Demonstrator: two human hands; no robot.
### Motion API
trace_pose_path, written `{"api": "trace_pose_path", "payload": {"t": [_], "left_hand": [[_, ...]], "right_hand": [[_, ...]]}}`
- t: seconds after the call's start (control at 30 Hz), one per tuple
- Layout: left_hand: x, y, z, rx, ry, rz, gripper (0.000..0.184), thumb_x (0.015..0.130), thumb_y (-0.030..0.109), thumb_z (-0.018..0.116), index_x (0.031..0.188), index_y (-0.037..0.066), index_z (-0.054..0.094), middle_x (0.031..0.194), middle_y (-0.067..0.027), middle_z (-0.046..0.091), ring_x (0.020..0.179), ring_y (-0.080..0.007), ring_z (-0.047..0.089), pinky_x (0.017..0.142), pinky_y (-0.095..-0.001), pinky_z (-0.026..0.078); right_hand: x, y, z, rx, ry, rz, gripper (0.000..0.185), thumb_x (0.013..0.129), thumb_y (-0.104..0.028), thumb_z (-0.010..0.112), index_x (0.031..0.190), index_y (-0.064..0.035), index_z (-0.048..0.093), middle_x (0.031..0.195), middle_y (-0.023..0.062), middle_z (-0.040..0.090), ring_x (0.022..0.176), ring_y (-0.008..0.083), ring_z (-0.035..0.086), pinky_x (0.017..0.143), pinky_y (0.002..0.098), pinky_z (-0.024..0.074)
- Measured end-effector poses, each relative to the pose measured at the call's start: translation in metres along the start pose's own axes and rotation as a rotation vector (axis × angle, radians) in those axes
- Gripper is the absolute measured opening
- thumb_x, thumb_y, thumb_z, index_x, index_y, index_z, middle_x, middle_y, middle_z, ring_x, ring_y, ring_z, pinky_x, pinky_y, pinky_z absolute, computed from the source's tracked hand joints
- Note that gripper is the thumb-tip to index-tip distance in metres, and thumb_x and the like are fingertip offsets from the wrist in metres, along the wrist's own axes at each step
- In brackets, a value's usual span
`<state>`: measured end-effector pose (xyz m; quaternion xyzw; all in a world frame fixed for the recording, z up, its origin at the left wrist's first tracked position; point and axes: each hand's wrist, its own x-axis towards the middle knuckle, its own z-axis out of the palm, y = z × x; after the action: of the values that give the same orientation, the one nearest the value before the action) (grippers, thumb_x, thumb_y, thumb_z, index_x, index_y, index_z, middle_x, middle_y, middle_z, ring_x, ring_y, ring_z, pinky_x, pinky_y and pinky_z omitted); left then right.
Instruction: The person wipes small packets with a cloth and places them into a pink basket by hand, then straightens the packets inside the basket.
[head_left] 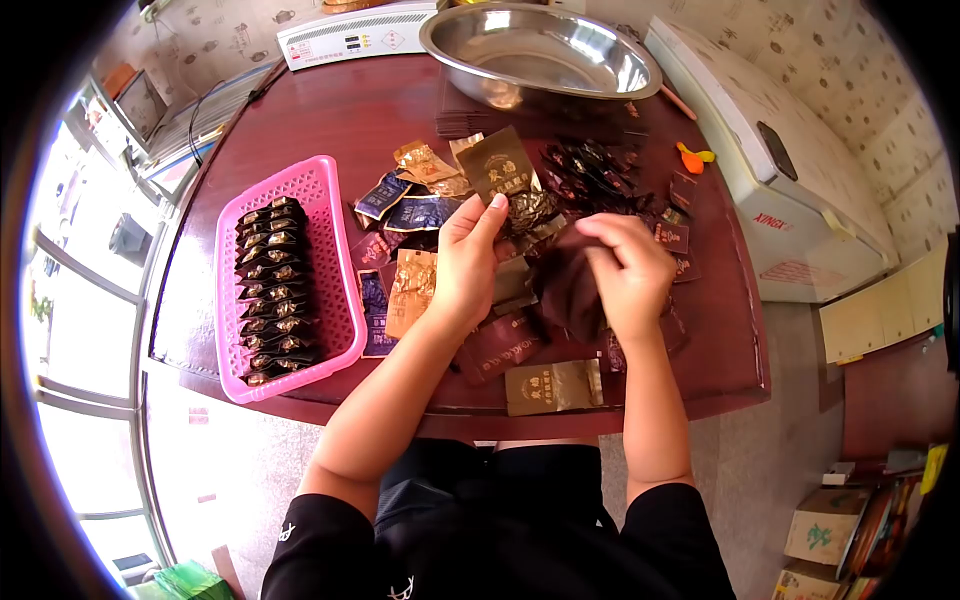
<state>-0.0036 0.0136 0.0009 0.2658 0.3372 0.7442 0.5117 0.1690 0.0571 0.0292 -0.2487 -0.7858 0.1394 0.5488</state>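
My left hand (467, 262) pinches an olive-gold foil packet (497, 165) with light printing, its thumb on the lower edge. Close by on the right, my right hand (630, 268) is closed, fingertips together, on a dark maroon pouch (572, 285) that looks blurred. Under and around both hands lies a loose pile of small packets: an orange-gold one (412, 290), a blue one (420, 212), a maroon one (503, 345) and an olive one (553, 387) near the front edge. Behind my right hand is a heap of dark shiny packets (592, 172).
A pink plastic basket (350, 318) on the left holds a row of black packets. At the back are a large steel basin (455, 62) and a white sealing machine (360, 38). A white chest appliance (790, 235) stands right of the red table (300, 105).
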Motion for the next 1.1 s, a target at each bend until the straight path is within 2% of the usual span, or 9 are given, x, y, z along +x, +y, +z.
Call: {"api": "trace_pose_path", "payload": {"t": [0.1,0.13,0.3,0.43,0.6,0.8,0.93,1.0,1.1], "left_hand": [[0.004,-0.003,0.000,0.034,-0.029,0.004,0.017,0.100,0.016,0.055,0.112,0.012,0.066,0.102,0.0055,0.068,0.085,-0.0016,0.061,0.067,-0.0185,0.047],[0.003,-0.004,0.000,0.121,-0.019,-0.032,0.024,0.102,0.011,0.049,0.122,0.004,0.060,0.115,-0.0048,0.067,0.099,-0.0134,0.067,0.082,-0.0293,0.058],[-0.004,-0.007,0.005,-0.022,-0.196,-0.032,0.027,0.102,0.011,0.047,0.125,0.002,0.058,0.117,-0.0073,0.066,0.101,-0.0138,0.065,0.085,-0.0286,0.054],[-0.007,0.004,0.007,-0.016,-0.287,-0.049,0.028,0.104,0.015,0.047,0.124,-0.001,0.057,0.116,-0.0098,0.065,0.102,-0.0155,0.064,0.088,-0.0303,0.054],[-0.002,0.006,0.006,0.072,-0.194,-0.036,0.027,0.105,0.019,0.047,0.116,-0.001,0.063,0.104,-0.0041,0.069,0.090,-0.0086,0.064,0.077,-0.0242,0.053],[-0.001,0.010,0.006,0.028,-0.157,-0.007,0.026,0.104,0.022,0.050,0.113,0.003,0.063,0.099,0.0000,0.069,0.087,-0.0067,0.064,0.072,-0.0242,0.054],[0.000,0.013,0.002,-0.092,-0.104,0.010,0.023,0.103,0.019,0.046,0.111,0.003,0.060,0.099,-0.0051,0.068,0.088,-0.0143,0.067,0.069,-0.0316,0.057],[0.007,0.009,-0.006,-0.201,-0.049,0.043,0.021,0.099,0.019,0.046,0.109,0.004,0.056,0.093,-0.0099,0.067,0.081,-0.0228,0.069,0.058,-0.0339,0.056],[-0.004,0.009,-0.013,0.277,0.062,0.378,0.024,0.097,0.020,0.048,0.117,0.010,0.057,0.106,-0.0054,0.064,0.099,-0.0161,0.062,0.077,-0.0374,0.052]], "right_hand": [[-0.001,0.010,0.002,0.451,0.389,0.428,0.011,0.092,0.005,0.060,0.101,0.0026,0.065,0.103,0.0097,0.070,0.095,0.0145,0.066,0.084,0.0286,0.0533],[-0.003,0.010,0.005,0.567,0.462,0.387,0.012,0.096,0.002,0.056,0.105,0.0045,0.062,0.109,0.0103,0.069,0.099,0.0162,0.066,0.090,0.0292,0.0525],[-0.008,-0.014,0.024,-0.134,-0.217,-0.350,0.023,0.071,0.006,0.071,0.093,-0.0021,0.071,0.126,0.0147,0.064,0.120,0.0330,0.060,0.099,0.0394,0.0505],[-0.008,-0.012,0.027,-0.081,0.010,-0.100,0.044,0.060,-0.004,0.083,0.099,-0.0084,0.065,0.138,0.0168,0.052,0.126,0.0372,0.047,0.099,0.0432,0.0447],[-0.020,-0.001,0.035,0.581,-0.111,0.448,0.068,0.072,0.018,0.070,0.128,-0.0061,0.040,0.126,0.0154,0.058,0.079,0.0213,0.072,0.073,0.0260,0.0564],[-0.009,0.013,0.015,0.707,0.093,0.452,0.029,0.086,0.015,0.049,0.112,0.0060,0.057,0.113,0.0177,0.067,0.097,0.0224,0.068,0.090,0.0326,0.0539],[-0.007,0.020,0.009,0.727,0.040,0.558,0.033,0.091,0.008,0.050,0.121,0.0006,0.058,0.099,0.0098,0.066,0.068,0.0084,0.053,0.054,0.0226,0.0402],[-0.011,0.006,0.010,0.558,-0.063,0.452,0.030,0.085,0.002,0.056,0.114,-0.0018,0.063,0.093,0.0032,0.061,0.075,0.0084,0.054,0.066,0.0223,0.0432],[-0.010,-0.003,0.014,0.386,-0.233,0.196,0.025,0.082,-0.010,0.065,0.105,-0.0004,0.065,0.086,0.0008,0.051,0.080,0.0122,0.051,0.075,0.0243,0.0410]]}}
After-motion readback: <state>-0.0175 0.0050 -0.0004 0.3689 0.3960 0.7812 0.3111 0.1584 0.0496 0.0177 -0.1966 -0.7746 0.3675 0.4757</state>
